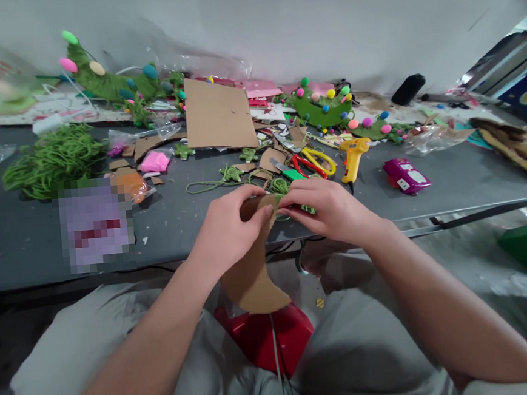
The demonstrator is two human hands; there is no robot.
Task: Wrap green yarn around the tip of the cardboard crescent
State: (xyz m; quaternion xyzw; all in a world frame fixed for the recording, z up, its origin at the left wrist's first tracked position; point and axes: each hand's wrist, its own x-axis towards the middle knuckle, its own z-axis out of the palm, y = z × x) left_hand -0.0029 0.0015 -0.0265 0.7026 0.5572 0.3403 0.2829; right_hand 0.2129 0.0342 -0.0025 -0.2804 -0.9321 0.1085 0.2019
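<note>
In my left hand point(233, 224) is a curved, crescent-shaped piece of brown cardboard point(251, 277), gripped between thumb and fingers near its upper tip. It hangs down past the table edge over my lap. My right hand point(326, 208) is closed in a pinch at that same tip, on green yarn point(278, 199) that shows between the two hands. A loose coil of green cord point(279, 186) lies just behind my fingers. Part of what the right fingertips press on is hidden.
Scissors with red and yellow handles point(313, 163), a yellow glue gun point(354, 160) and a purple packet point(406, 176) lie beyond my right hand. A heap of green yarn point(57, 159) sits left. Behind stand a cardboard sheet point(219, 113) and green crescents with coloured pompoms point(323, 109).
</note>
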